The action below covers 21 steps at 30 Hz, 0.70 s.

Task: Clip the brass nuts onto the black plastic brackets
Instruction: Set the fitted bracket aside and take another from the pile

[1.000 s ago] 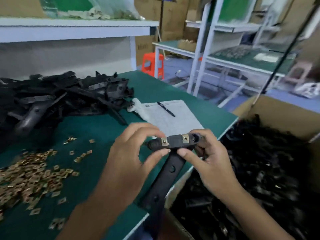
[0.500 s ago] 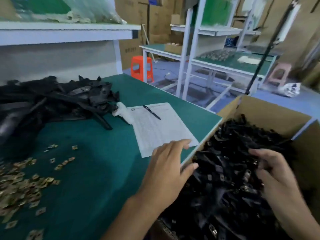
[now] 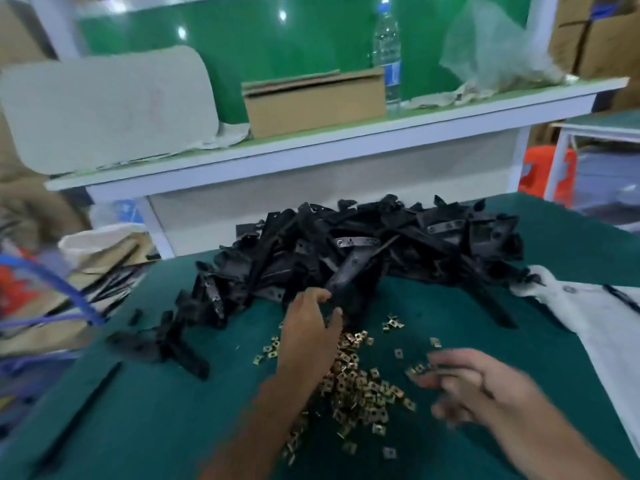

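On the green bench top (image 3: 450, 327) we've got one big heap of black plastic brackets (image 3: 363, 251) piled toward the back, way too tangled to count, plus a few strays lying off its left end. Nearer to us sits one loose pile of brass nuts (image 3: 356, 382), dozens easily, with maybe fifteen or so scattered singles around its edges, so no real count from us. Two hands in view: our left hand (image 3: 308, 330) reaches into the front edge of the bracket heap, thumb and fingers curled around the end of one bracket (image 3: 346, 275) that sticks out toward us. Our right hand (image 3: 474, 386) hovers just over the right side of the nut pile, fingers spread and loose, but it's so motion-blurred we can't tell if a nut is pinched in there. Hands are well apart. Up on the white shelf (image 3: 311, 147) behind: one cardboard box (image 3: 315, 105), one water bottle (image 3: 388, 53), one crumpled clear bag (image 3: 491, 50). White paper (image 3: 595, 323) at the right is cut off by the frame edge, and the stuff at far left is a blur we can't make out.
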{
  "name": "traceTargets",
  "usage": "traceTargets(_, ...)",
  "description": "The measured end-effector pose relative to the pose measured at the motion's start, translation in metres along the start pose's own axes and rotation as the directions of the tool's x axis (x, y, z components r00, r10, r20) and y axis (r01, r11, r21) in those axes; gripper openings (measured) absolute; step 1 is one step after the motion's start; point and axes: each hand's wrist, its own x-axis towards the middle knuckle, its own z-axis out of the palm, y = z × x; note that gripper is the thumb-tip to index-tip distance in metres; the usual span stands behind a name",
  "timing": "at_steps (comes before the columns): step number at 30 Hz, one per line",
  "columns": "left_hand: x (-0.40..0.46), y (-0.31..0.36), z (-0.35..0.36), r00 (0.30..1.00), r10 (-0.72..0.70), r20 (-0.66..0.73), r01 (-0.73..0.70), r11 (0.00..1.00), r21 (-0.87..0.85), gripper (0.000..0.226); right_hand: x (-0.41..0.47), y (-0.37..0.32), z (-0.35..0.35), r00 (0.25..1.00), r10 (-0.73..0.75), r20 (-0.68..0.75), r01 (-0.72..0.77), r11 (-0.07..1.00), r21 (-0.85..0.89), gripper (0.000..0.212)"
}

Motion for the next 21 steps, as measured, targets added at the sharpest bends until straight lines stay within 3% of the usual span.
traceTargets(1, 0.017, 0.000, 0.003, 0.998, -0.059, 0.006, 0.059, 0.998, 0.016, 0.038, 0.007, -0.009, 0.028, 1.000, -0.014, 0.026, 0.020, 0.976, -0.216, 0.020)
traceTargets(2, 0.033, 0.002, 0.007, 0.993, -0.116, 0.029, 0.116, 0.993, 0.018, 0.049, 0.019, -0.006, 0.050, 0.983, -0.106, 0.151, 0.156, 0.915, -0.372, 0.015)
traceTargets(4, 0.056, 0.008, 0.021, 0.978, -0.186, 0.091, 0.188, 0.982, -0.008, 0.063, 0.044, 0.016, 0.079, 0.909, -0.260, 0.327, 0.405, 0.738, -0.539, 0.013)
traceTargets(6, 0.071, 0.011, 0.035, 0.980, -0.178, 0.094, 0.181, 0.983, -0.028, 0.059, 0.059, 0.021, 0.085, 0.851, -0.329, 0.410, 0.522, 0.615, -0.590, 0.015)
traceTargets(9, 0.082, 0.009, 0.044, 0.989, -0.132, 0.073, 0.120, 0.981, 0.151, 0.046, 0.063, 0.045, 0.086, 0.760, -0.314, 0.569, 0.647, 0.446, -0.618, 0.020)
traceTargets(11, 0.083, 0.004, 0.040, 0.990, -0.104, 0.092, 0.074, 0.955, 0.286, 0.047, 0.071, 0.057, 0.085, 0.752, -0.342, 0.564, 0.659, 0.355, -0.663, 0.020)
traceTargets(12, 0.082, 0.003, 0.036, 0.991, -0.087, 0.098, 0.050, 0.942, 0.333, 0.047, 0.074, 0.061, 0.085, 0.758, -0.338, 0.557, 0.651, 0.359, -0.669, 0.021)
traceTargets(14, 0.075, 0.002, 0.026, 0.999, -0.015, 0.051, -0.005, 0.931, 0.364, 0.045, 0.077, 0.058, 0.087, 0.722, -0.328, 0.609, 0.689, 0.266, -0.674, 0.031)
traceTargets(16, 0.060, 0.005, 0.010, 0.997, 0.047, -0.057, -0.029, 0.959, 0.283, 0.049, 0.079, 0.054, 0.090, 0.754, -0.323, 0.572, 0.650, 0.490, -0.581, 0.040)
traceTargets(17, 0.050, 0.006, 0.000, 0.993, 0.051, -0.108, -0.029, 0.980, 0.195, 0.054, 0.080, 0.053, 0.088, 0.773, -0.289, 0.564, 0.618, 0.541, -0.570, 0.038)
traceTargets(18, 0.039, 0.007, -0.010, 0.987, 0.044, -0.153, -0.033, 0.997, 0.076, 0.059, 0.077, 0.051, 0.086, 0.759, -0.293, 0.582, 0.635, 0.530, -0.562, 0.036)
traceTargets(21, 0.003, 0.007, -0.032, 0.970, -0.079, -0.229, -0.006, 0.938, -0.348, 0.049, 0.077, 0.055, 0.079, 0.838, -0.235, 0.493, 0.537, 0.518, -0.666, 0.030)
